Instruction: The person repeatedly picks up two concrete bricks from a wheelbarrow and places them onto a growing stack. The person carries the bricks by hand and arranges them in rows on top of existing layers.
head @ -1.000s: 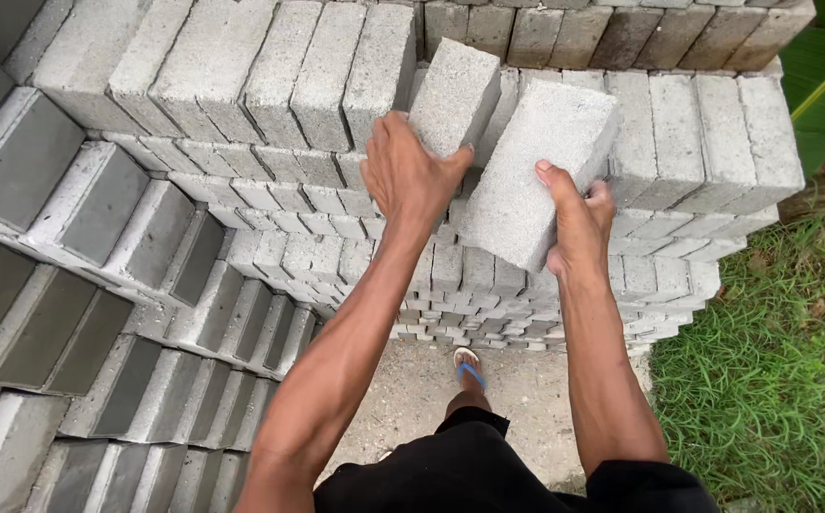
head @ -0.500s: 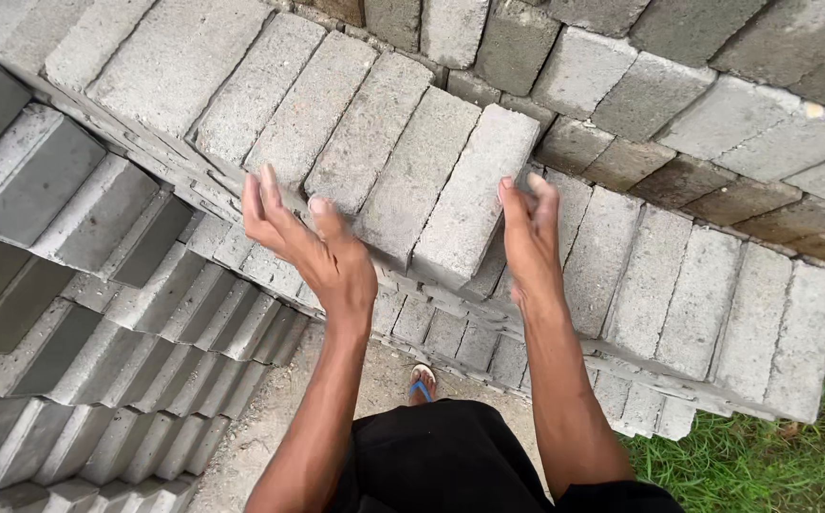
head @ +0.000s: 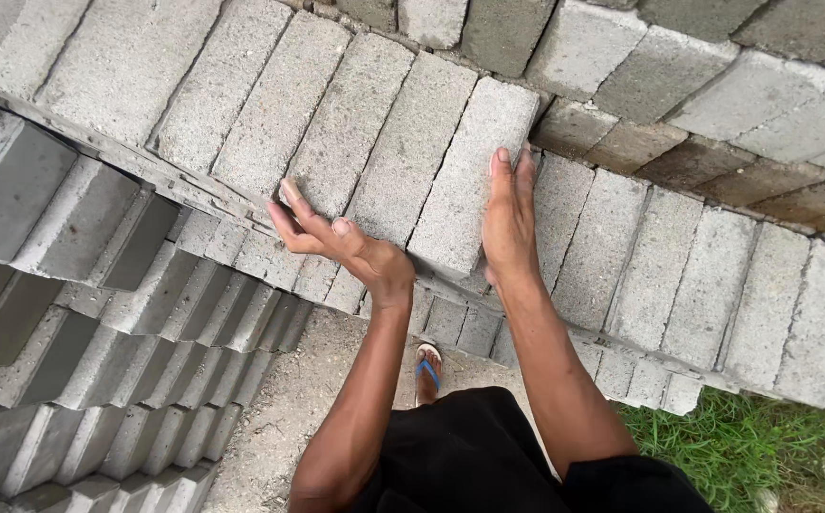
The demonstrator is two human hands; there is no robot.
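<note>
Fingers (head: pixel 510 180) of the right hand (head: pixel 510 223) lie straight, pressed flat against the right side of a grey block (head: pixel 469 180); left hand (head: pixel 341 242) spread loose, grasping nothing.

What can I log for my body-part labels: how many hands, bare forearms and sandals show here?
Hands: 2, left hand and right hand
Bare forearms: 2, left forearm and right forearm
Sandals: 1, blue sandal
Total: 5

Both hands, left (head: pixel 341 242) and right (head: pixel 509 214), rest open against grey concrete blocks (head: pixel 474 176) on a stack (head: pixel 707 275).
</note>
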